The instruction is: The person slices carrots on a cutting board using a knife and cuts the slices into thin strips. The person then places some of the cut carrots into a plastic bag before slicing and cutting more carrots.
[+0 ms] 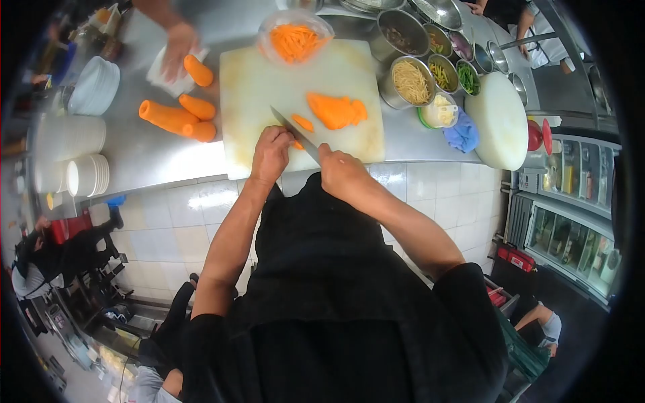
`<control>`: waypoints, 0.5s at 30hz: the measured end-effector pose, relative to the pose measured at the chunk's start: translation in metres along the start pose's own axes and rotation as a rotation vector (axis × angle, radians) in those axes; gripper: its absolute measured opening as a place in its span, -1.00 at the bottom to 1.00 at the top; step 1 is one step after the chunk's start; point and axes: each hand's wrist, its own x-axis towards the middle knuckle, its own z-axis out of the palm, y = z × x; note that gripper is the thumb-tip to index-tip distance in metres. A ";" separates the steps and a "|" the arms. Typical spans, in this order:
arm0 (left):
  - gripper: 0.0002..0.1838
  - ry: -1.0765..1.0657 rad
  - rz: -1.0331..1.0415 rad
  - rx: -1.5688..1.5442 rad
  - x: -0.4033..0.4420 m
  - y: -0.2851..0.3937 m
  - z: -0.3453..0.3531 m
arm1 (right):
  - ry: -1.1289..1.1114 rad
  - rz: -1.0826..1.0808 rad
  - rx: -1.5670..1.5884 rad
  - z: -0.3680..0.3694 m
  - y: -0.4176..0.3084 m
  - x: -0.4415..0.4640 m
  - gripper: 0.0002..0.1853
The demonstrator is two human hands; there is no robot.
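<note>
My right hand (340, 171) is wrapped round the handle of a kitchen knife (293, 129), whose blade points up and to the left over the white cutting board (242, 87). At the board's near edge, the closed fingers of my left hand (272, 153) hold a small piece of carrot (296, 144) against the blade. Another carrot piece (303, 122) lies just beyond the knife. To its right rests a pile of sliced carrot (334, 111). A clear bowl of carrot strips (294, 41) stands at the board's far edge.
Several peeled carrots (168, 118) lie left of the board. Another person's hand (180, 50) presses a white cloth (164, 72) near them. Metal containers (403, 40), a blue cloth (461, 132) and a round white board (498, 121) stand at right. Stacked bowls (95, 86) are at left.
</note>
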 end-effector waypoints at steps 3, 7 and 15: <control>-0.86 0.013 -0.003 -0.011 0.001 0.000 -0.001 | 0.018 0.015 0.019 0.008 0.000 0.007 -0.79; -0.85 -0.030 -0.008 -0.002 0.001 0.000 -0.002 | -0.003 0.023 0.015 -0.008 -0.002 0.001 -0.79; -0.83 -0.011 0.062 0.042 0.001 -0.006 -0.006 | 0.015 0.052 0.018 0.015 0.004 0.007 -0.76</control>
